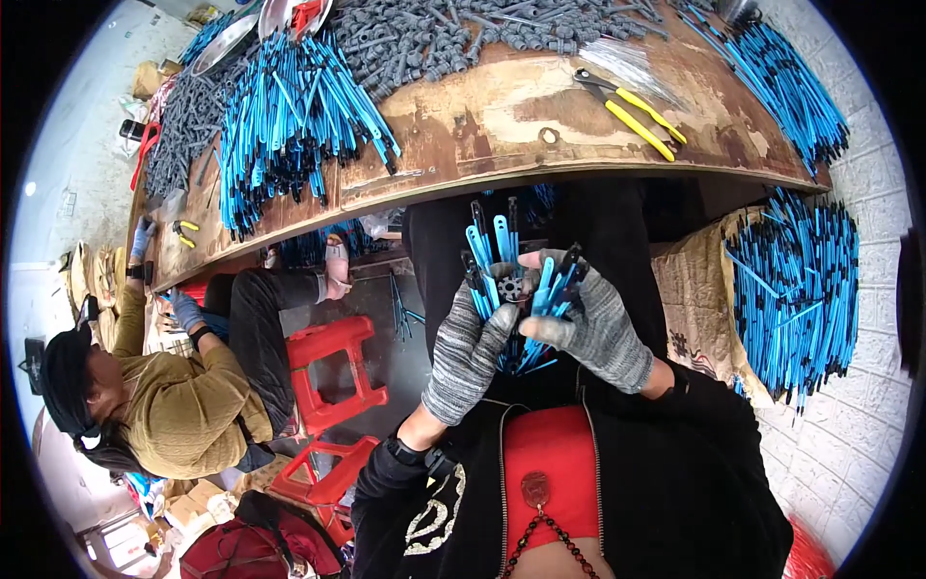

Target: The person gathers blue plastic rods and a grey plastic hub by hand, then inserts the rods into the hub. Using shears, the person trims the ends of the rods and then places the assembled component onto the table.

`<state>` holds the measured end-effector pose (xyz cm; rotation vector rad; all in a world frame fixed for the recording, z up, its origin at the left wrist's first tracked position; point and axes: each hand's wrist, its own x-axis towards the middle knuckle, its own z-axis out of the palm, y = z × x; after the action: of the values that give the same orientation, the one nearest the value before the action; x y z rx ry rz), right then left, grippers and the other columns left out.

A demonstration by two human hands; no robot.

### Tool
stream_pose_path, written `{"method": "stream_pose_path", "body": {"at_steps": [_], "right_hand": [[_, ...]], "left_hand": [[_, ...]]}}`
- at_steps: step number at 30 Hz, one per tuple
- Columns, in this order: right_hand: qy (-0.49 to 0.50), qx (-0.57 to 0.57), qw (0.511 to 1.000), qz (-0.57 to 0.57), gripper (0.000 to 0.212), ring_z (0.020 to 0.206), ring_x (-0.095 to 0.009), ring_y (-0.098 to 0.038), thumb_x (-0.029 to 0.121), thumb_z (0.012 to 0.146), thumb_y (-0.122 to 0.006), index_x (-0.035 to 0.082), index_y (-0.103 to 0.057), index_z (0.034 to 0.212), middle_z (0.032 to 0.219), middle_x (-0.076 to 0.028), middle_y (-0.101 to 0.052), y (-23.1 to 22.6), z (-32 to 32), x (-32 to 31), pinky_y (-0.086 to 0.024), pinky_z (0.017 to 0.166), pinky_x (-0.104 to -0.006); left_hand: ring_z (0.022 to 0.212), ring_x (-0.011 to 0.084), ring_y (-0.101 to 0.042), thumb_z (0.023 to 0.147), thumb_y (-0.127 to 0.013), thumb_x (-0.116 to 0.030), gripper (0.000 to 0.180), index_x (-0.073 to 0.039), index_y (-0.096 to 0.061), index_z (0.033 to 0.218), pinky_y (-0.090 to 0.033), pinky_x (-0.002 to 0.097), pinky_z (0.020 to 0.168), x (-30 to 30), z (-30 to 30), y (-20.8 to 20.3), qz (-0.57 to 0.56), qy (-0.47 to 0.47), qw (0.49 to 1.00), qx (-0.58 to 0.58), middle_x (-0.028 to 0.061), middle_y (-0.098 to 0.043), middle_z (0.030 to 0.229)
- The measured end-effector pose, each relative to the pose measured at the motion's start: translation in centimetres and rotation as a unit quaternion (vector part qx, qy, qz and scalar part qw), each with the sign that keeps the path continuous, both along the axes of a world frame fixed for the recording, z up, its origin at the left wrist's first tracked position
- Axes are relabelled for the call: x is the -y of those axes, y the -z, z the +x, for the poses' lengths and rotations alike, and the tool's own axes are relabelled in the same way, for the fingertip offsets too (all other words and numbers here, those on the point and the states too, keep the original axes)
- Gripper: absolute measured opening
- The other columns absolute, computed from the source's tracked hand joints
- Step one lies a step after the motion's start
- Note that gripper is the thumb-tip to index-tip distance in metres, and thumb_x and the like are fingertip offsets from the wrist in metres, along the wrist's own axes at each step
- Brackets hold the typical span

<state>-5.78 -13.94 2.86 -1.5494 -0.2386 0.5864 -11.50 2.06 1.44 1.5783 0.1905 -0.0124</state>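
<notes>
Both my hands wear grey knitted gloves and meet just below the table edge, above my lap. My left hand (465, 349) is closed round several slim blue strips with black ends (502, 236), which fan upward. Between my hands sits a small round dark piece with notches round its rim (511, 288), close to the left thumb tip. My right hand (606, 330) curls round more blue strips (546, 280), its bare-looking thumb and index fingertips reaching toward the round piece. Other blue strips hang below the hands, partly hidden by them.
On the wooden table (434, 145) lie yellow-handled pliers (632, 116), clear thin sticks (632, 72), grey plastic parts (424, 43) and a blue strip pile (289, 116). A full sack (699, 299) stands at right. Left, a co-worker (193, 405) sits near red stools (333, 376).
</notes>
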Motion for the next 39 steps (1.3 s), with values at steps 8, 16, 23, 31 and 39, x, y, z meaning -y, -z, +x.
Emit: {"method": "stream_pose_path", "body": {"at_steps": [8,16,23,31,39], "right_hand": [[0.013,-0.035,0.949,0.313,0.065,0.109,-0.026,-0.057,0.03,0.087,-0.065,0.002,-0.034,0.137,0.113,-0.015,-0.059,1.6,-1.5,1.6,-0.046,0.095,-0.037],[0.039,-0.292,0.914,0.279,0.044,0.101,-0.023,-0.061,0.027,0.086,-0.066,0.002,-0.053,0.12,0.103,-0.01,-0.064,3.0,0.1,3.1,-0.049,0.089,-0.0347],[-0.163,-0.125,0.979,0.012,0.016,0.086,-0.012,-0.062,0.013,0.08,-0.071,0.003,-0.067,0.092,0.089,-0.006,-0.066,3.8,1.3,3.1,-0.05,0.082,-0.0272],[-0.088,0.053,0.995,-0.006,0.016,0.085,-0.014,-0.063,0.013,0.08,-0.071,0.004,-0.068,0.092,0.086,-0.005,-0.067,4.0,-0.1,2.5,-0.051,0.078,-0.0278],[-0.089,0.004,0.996,0.01,0.02,0.078,-0.013,-0.064,0.014,0.081,-0.071,0.003,-0.067,0.098,0.082,-0.005,-0.067,3.8,-0.5,2.7,-0.052,0.075,-0.0263]], "left_hand": [[0.092,0.01,-0.061,0.083,-0.07,-0.008,0.041,-0.004,-0.053,0.12,-0.05,0.0253,0.082,-0.2,0.1,-0.1,-0.017,0.026,0.999,-0.024,0.0054,-0.065,0.1],[0.087,0.011,-0.063,0.078,-0.073,-0.008,0.032,-0.005,-0.062,0.108,-0.052,0.0259,0.076,-1.0,-0.2,-0.2,-0.037,0.071,0.997,-0.006,0.0028,-0.067,0.092],[0.073,0.0127,-0.065,0.073,-0.078,-0.015,0.021,-0.008,-0.07,0.091,-0.052,0.0255,0.067,-0.4,-0.2,-1.8,0.098,0.055,0.993,-0.021,0.0028,-0.065,0.082],[0.071,0.0107,-0.064,0.066,-0.083,-0.013,0.029,-0.004,-0.069,0.09,-0.051,0.0239,0.067,-0.5,-1.0,0.6,0.184,0.037,0.979,0.074,0.0034,-0.069,0.08],[0.071,0.0109,-0.064,0.069,-0.081,-0.013,0.024,-0.005,-0.068,0.087,-0.051,0.0252,0.065,-0.3,-0.2,-0.3,0.079,0.038,0.996,-0.003,0.0044,-0.069,0.079]]}}
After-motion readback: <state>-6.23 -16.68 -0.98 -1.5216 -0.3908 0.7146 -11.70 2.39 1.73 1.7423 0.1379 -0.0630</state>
